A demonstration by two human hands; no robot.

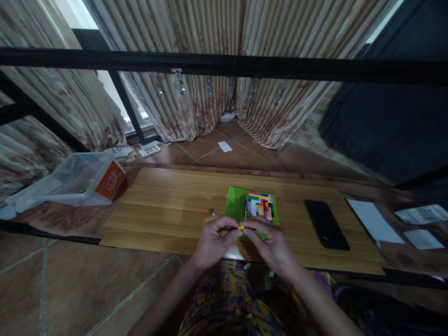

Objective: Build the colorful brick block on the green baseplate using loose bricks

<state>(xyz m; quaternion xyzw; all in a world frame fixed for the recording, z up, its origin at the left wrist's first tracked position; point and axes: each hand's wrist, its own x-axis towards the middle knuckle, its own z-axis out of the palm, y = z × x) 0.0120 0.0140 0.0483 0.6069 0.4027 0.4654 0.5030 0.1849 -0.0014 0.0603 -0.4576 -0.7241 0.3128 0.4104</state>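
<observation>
Between the fingertips of both my hands is a small yellow toy brick (241, 227). My left hand (215, 238) pinches it from the left, and my right hand (271, 240) pinches it from the right. Beneath and beyond the hands lies a green studded baseplate (234, 201), its near part partly covered by them. On its right half stands a block built of many-coloured bricks (259, 204), whose near edge my right hand hides. Left of the baseplate, a few small loose bricks (211, 212) lie on the wooden tabletop (168, 205).
A black phone (326, 224) lies at the right, with a white sheet of paper (376, 220) beside it. At the far left stands a clear plastic bin (82, 177) with an orange label. A dark horizontal bar (224, 63) crosses the view above the table, before the curtains.
</observation>
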